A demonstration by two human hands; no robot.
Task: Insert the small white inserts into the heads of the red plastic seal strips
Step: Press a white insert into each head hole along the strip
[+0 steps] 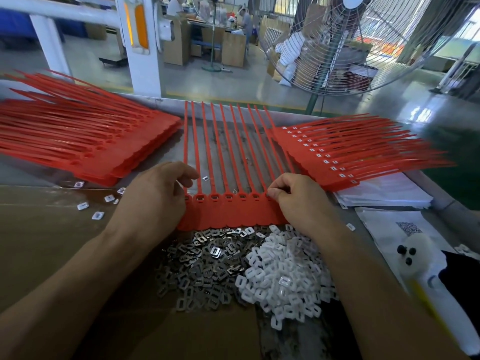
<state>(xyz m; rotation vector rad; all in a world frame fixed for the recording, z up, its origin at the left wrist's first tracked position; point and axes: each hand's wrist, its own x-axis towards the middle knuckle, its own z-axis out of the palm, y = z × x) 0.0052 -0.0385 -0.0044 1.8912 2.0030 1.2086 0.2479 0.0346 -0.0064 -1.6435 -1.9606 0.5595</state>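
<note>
- A red sheet (228, 213) of joined seal strips lies flat in the middle of the table (168, 149), heads near the person, tails pointing to 12 o'clock.
- The left hand (158, 196) rests on the left end of the sheet; its fingers are curled over the first head, pressing it. I cannot tell if it holds an insert.
- The right hand (298, 198) is at the right end of the sheet; thumb and forefinger are pinched together on the last head, at the socket. What is between the fingers is hidden.
- The heads between the two hands show open sockets.
- At 6 o'clock of the sheet, touching its edge, lie a pile of metal clips (205, 268) and, to the right, a pile of white inserts (283, 279).
- At 10 o'clock there is a stack (85, 141) of red sheets.
- At 2 o'clock there is another stack (337, 157); white shows in its heads.
- A few loose inserts (83, 206) lie at 9 o'clock on cardboard (46, 242).
</note>
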